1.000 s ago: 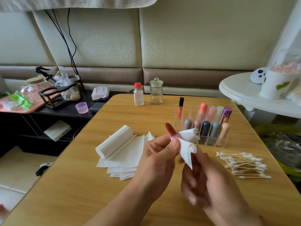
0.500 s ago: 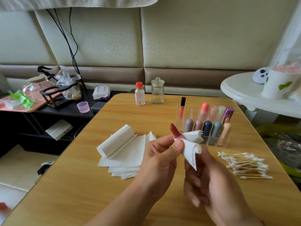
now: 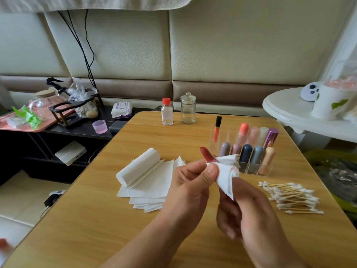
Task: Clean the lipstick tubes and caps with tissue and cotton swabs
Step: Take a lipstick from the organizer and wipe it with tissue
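A white tissue is wrapped round an open lipstick whose dark red bullet pokes out at the upper left. My left hand pinches the tissue against the tube with thumb and fingers. My right hand sits just below and to the right, fingers curled under the tissue's hanging corner; the tube's lower part is hidden, so what those fingers hold does not show. Several capped lipsticks stand in a clear organiser behind. A pile of cotton swabs lies on the right.
A tissue roll on a stack of flat tissues lies left of my hands on the wooden table. A small red-capped bottle and a glass jar stand at the far edge. A white round table stands at right, a cluttered shelf at left.
Both hands and the wrapped lipstick stay in nearly the same place; my left thumb has shifted slightly on the tissue.
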Available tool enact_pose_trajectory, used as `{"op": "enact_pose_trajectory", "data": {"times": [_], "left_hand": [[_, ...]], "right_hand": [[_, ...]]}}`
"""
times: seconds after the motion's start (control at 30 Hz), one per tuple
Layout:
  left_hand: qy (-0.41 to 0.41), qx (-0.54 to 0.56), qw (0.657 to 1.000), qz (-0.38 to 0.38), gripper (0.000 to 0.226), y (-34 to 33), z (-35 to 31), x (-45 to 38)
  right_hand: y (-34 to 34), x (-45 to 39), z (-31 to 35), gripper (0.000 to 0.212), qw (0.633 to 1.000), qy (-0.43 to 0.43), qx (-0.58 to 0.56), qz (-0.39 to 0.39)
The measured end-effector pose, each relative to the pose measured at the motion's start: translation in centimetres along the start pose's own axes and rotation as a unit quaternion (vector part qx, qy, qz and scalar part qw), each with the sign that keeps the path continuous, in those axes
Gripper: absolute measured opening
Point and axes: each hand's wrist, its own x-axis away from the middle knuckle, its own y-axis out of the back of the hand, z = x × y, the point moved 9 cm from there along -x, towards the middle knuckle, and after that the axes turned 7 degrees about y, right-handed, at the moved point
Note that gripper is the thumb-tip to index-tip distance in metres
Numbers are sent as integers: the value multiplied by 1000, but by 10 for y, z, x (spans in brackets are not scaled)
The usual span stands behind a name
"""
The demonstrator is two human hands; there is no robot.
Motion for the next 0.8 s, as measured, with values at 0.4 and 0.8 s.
{"op": "enact_pose_trajectory", "data": {"times": [0.4, 0.8], "left_hand": [[-3, -14, 1000, -19, 17, 4, 2, -1], [-4, -15, 1000, -25, 27, 6, 3, -4]], "right_hand": [[5, -1, -10, 58, 998, -53, -6, -13], [-8, 2, -14, 59, 987, -124, -100, 32]]}}
